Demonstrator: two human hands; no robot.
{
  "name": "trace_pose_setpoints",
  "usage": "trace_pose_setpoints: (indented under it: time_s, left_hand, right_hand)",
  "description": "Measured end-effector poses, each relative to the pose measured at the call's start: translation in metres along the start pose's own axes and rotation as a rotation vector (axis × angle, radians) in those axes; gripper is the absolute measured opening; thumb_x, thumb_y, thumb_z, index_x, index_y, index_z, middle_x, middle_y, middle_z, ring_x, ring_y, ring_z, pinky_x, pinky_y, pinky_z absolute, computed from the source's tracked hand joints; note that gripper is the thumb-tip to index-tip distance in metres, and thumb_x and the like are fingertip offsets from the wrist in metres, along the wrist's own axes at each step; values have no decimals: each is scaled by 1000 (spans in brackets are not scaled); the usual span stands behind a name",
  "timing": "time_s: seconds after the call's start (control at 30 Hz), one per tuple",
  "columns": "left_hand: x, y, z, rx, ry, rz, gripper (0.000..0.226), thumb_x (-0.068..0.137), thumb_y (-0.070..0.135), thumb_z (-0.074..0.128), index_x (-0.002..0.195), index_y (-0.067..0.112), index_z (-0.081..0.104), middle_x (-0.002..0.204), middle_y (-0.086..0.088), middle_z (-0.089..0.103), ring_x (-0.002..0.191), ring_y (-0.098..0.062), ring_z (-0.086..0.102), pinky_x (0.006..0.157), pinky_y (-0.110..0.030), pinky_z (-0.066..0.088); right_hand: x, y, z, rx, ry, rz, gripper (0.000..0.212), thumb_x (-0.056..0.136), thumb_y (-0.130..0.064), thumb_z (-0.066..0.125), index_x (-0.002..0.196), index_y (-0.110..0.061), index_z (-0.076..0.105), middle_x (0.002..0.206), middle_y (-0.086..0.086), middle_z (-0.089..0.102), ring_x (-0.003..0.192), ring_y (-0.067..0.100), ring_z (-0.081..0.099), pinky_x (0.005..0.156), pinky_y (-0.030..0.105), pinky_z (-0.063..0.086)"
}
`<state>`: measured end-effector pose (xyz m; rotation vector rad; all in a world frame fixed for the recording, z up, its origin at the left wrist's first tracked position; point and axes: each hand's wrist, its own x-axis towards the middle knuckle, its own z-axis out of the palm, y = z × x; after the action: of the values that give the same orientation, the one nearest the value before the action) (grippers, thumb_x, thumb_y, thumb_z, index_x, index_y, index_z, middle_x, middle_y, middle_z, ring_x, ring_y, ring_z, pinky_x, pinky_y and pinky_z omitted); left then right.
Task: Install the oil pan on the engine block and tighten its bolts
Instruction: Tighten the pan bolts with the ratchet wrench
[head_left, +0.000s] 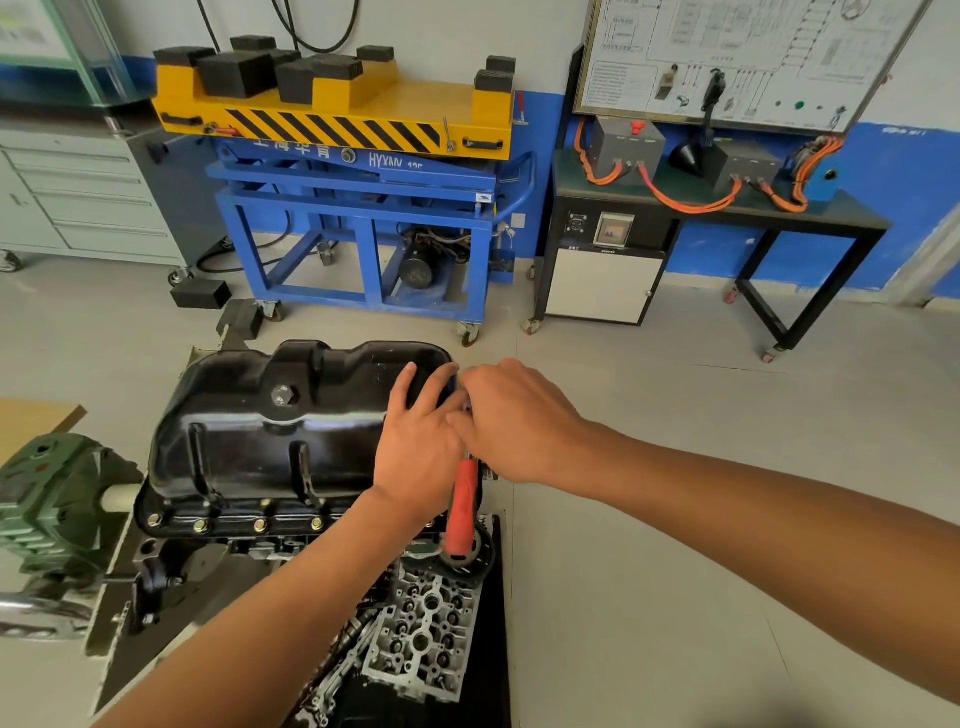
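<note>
The black oil pan (270, 431) sits on the engine block (208, 553), with a drain plug (283, 396) on its side. Several gold-coloured bolts (260, 525) stand in the near flange. My left hand (421, 447) rests on the pan's right end with its fingers spread. Just to its right, my right hand (514, 421) curls its fingers round the top of a red-handled ratchet wrench (462, 512). The red handle hangs down towards me. The wrench head and the bolt under it are hidden by my hands.
A green gearbox of the engine stand (47, 499) is at the left. A cylinder head (421, 623) and a toothed gear (470, 558) lie on a black mat below the block. A blue and yellow lift cart (358, 208) and a black bench (727, 218) stand behind.
</note>
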<state>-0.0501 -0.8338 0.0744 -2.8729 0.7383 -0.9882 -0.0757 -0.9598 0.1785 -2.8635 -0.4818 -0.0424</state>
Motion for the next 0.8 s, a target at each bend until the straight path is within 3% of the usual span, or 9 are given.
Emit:
trace_pose_setpoints:
  time_s: [0.07,0.13,0.37,0.53,0.67,0.8]
  left_hand:
    - [0,-1,-1,-7,-31,5,42,61,27,88,101,18,76,107,0,72,131,-30,49,115,-55,20]
    - [0,0,-3,-11,-47,7,43,63,29,86,103,19,76,109,1,72,132,-30,50,115,-54,19]
    - [2,2,-15,-47,-43,9,26,74,29,75,98,21,79,109,2,73,130,-31,54,114,-53,18]
    - [2,3,-16,-48,-43,2,23,90,32,60,92,19,79,106,1,74,130,-30,53,115,-54,21]
    - [3,3,-11,-74,-29,-3,38,100,37,49,89,17,79,98,3,74,129,-28,53,116,-54,23]
    - [2,1,-10,-47,-39,6,46,101,40,46,82,15,80,106,4,74,130,-27,52,116,-54,23]
  right_hand:
    - [1,0,0,21,-10,14,10,96,-17,57,87,-14,53,71,-2,40,68,22,52,47,26,29]
    - [1,1,2,44,-14,24,28,95,-17,56,74,-19,39,69,-1,42,66,22,52,46,26,28]
    - [-2,7,-1,10,-68,-9,36,95,-17,57,68,-23,34,72,2,46,64,22,54,48,28,35]
    - [-2,15,-15,-128,-167,-90,35,93,-16,61,68,-21,37,71,1,46,59,16,48,47,29,32]
    - [7,29,-29,-306,-166,-198,20,89,3,55,81,-16,55,69,0,44,62,22,48,48,30,31]
    - [18,33,-33,-385,-154,-364,38,84,12,50,101,-19,64,73,0,52,74,27,54,53,35,37]
